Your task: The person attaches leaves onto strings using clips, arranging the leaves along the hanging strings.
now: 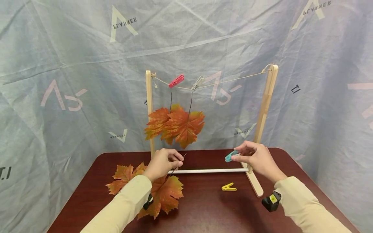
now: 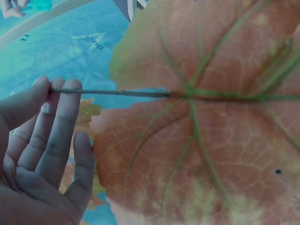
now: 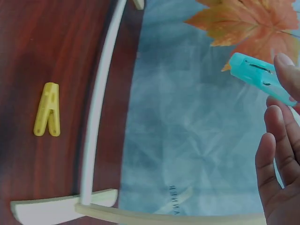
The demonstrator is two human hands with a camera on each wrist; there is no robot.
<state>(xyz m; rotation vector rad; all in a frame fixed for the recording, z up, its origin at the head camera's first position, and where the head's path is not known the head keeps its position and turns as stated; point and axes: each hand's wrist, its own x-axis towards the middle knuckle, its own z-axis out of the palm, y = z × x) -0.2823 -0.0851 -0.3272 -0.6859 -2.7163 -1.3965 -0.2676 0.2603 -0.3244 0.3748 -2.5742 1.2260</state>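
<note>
My left hand [image 1: 166, 163] pinches the thin stem [image 2: 112, 92] of an orange artificial maple leaf [image 1: 166, 194], whose blade hangs below the hand and fills much of the left wrist view. My right hand [image 1: 257, 158] holds a turquoise clothespin [image 3: 255, 75] between thumb and fingers, in front of the right post. Two orange leaves [image 1: 183, 126] hang by their stems from a string [image 1: 233, 80], below a pink clothespin [image 1: 176, 81] and a white clothespin [image 1: 197, 83]. On the table lies a yellow clothespin [image 1: 229, 187].
A wooden frame has a left post [image 1: 149, 106], a right post [image 1: 265, 103] and a white crossbar [image 1: 207, 171] low over the dark red table [image 1: 201, 207]. Another orange leaf [image 1: 123, 176] lies at the table's left. Grey printed cloth [image 1: 87, 48] surrounds the table.
</note>
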